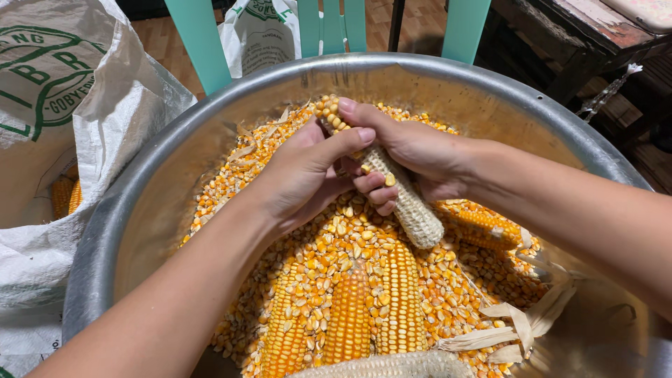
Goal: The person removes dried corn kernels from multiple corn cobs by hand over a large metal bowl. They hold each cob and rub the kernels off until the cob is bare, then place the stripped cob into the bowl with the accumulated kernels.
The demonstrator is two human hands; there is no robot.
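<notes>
I see both hands closed around one corn cob above the middle of the big metal basin. My left hand wraps its upper part, thumb across it; my right hand grips from the other side, fingertip at the few kernels left on its far end. Loose kernels and whole yellow cobs lie in the basin beneath. A white woven sack stands left of the basin.
</notes>
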